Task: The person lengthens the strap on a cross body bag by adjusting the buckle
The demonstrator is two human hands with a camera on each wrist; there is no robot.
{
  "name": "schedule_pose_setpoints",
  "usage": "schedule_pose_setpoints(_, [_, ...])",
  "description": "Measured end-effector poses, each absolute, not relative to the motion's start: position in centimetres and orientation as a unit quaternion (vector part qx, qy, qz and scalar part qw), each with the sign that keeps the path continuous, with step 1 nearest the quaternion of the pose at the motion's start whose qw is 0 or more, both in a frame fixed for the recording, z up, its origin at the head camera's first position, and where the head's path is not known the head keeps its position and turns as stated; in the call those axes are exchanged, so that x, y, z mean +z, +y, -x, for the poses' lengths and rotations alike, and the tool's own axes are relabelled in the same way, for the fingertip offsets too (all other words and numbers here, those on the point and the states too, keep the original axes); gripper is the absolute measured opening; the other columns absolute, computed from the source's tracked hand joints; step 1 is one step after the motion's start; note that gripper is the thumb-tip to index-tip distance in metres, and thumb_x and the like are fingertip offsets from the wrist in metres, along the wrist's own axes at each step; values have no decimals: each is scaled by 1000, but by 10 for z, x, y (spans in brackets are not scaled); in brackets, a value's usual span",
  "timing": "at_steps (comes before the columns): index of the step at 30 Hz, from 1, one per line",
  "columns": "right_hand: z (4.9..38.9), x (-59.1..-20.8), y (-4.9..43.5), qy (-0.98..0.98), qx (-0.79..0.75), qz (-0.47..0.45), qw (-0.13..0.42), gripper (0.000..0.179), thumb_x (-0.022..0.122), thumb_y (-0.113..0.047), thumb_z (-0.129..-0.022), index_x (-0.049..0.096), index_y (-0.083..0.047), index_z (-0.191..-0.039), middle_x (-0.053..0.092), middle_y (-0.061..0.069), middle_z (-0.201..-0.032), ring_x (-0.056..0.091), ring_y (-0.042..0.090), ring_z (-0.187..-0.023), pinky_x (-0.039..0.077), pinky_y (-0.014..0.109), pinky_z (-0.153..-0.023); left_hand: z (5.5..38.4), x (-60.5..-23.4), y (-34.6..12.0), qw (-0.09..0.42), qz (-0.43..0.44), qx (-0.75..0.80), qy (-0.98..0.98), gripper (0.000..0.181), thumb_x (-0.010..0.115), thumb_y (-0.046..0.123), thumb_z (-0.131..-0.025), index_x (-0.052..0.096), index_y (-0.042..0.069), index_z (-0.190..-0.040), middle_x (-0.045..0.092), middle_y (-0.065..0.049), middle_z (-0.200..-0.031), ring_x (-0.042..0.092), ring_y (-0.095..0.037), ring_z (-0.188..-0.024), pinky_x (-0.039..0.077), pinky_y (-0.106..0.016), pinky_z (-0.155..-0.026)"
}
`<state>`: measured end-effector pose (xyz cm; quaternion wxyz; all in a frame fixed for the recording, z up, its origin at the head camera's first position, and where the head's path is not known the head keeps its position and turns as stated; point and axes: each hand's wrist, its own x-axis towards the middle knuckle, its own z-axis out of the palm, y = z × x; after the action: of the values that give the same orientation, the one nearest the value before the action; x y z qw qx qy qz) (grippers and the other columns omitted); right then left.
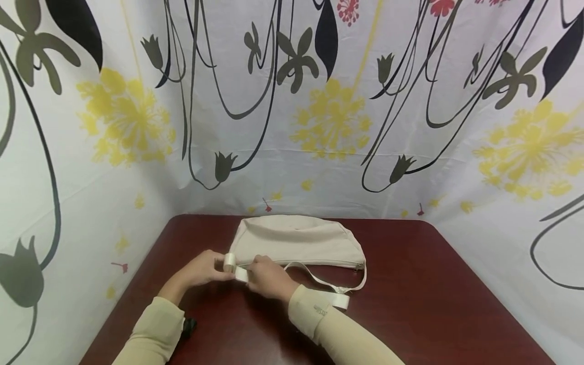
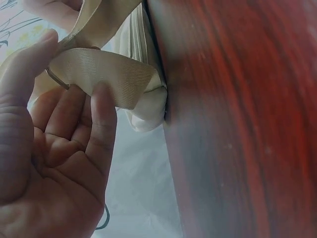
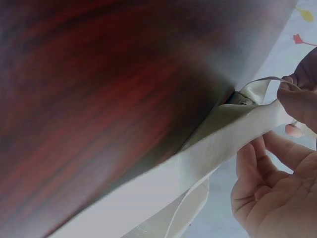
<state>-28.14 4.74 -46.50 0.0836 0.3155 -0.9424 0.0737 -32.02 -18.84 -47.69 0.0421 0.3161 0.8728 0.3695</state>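
A cream fabric bag (image 1: 296, 238) with a zipper along its near edge lies at the back of the table. At the bag's left end, my left hand (image 1: 205, 268) pinches the flat, ribbed strap (image 2: 99, 72) between thumb and fingers. A thin metal ring (image 2: 57, 79) shows by those fingers, partly hidden by the strap. Just to the right, my right hand (image 1: 269, 279) grips the same strap, its fingertips hidden in the head view. From there the strap (image 3: 163, 173) runs on in a long flat length in the right wrist view.
The dark red table (image 1: 433, 294) carries the bag. A thinner strap loop (image 1: 319, 280) and a folded strap end (image 1: 340, 301) lie right of my right hand. Beside the left sleeve is a small dark object (image 1: 188, 328). Patterned cloth (image 1: 274, 126) hangs around the table.
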Motion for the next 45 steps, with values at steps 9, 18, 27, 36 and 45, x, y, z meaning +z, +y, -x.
schedule_pose_setpoints(9, [285,-469,51,-950,40,-300,79,28,86,-40,-80,71,-20,-93,58,-8,-83,55,11,-76,45,26,-63,320,-476,-188,36,-311,370,874,30,84,36,-84,78,14,-103,73,10,-89,54,-7,-75,45,-26,-73])
schedule_pose_setpoints(18, [285,-472,51,-939,5,-313,144,14,79,-30,-83,71,-19,-81,56,-4,-77,53,14,-69,43,26,-54,319,-476,-187,38,-310,377,872,31,84,35,-83,79,13,-105,74,9,-90,56,-6,-76,47,-25,-73])
schedule_pose_setpoints(27, [285,-471,49,-930,11,-329,162,9,77,-24,-82,71,-17,-80,57,-3,-75,55,15,-65,42,26,-55,320,-475,-187,47,-313,378,870,29,83,34,-84,78,13,-103,74,9,-89,55,-7,-74,46,-25,-72])
schedule_pose_setpoints(36, [287,-468,46,-936,41,-330,115,9,78,-24,-84,73,-17,-88,60,-2,-84,56,14,-72,46,26,-62,319,-476,-186,55,-306,384,869,24,83,33,-84,77,12,-96,70,9,-83,55,-9,-71,46,-26,-69])
schedule_pose_setpoints(45, [287,-467,43,-939,52,-324,101,11,79,-24,-83,72,-17,-88,60,-3,-85,56,14,-74,47,26,-65,319,-476,-186,54,-305,383,870,24,83,33,-84,77,13,-96,71,9,-83,55,-8,-71,46,-26,-70])
